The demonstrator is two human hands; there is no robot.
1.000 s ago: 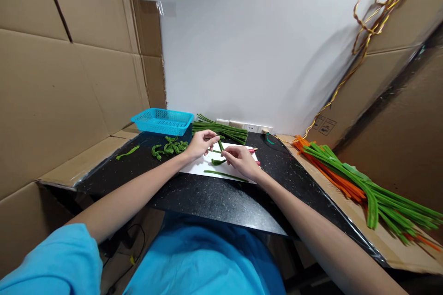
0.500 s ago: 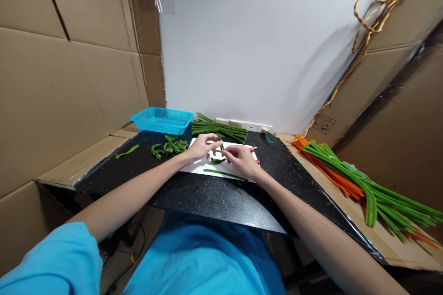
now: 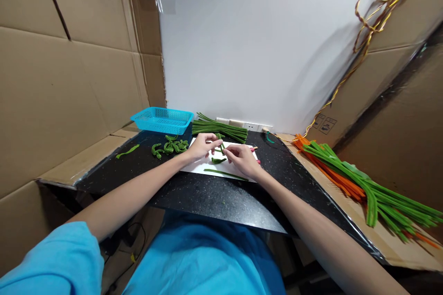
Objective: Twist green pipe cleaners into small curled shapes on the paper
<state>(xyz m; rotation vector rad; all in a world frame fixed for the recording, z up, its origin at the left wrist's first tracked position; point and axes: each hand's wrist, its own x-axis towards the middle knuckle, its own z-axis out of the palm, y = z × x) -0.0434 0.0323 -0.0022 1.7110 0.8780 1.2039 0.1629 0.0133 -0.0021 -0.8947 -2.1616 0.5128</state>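
Observation:
Above a white sheet, my left hand pinches a short dark green fuzzy stem near its upper part. My right hand has its fingertips closed on the same stem, lower down and to the right. Just beneath the hands lies a small bent green piece. One straight green stem rests along the sheet's near edge. Red-handled objects show partly past my right hand.
A blue basket stands at the back left, with curled green pieces before it. Dark green stems lie near the wall. Bright green and orange stems lie at right on cardboard. A light green strip is at left.

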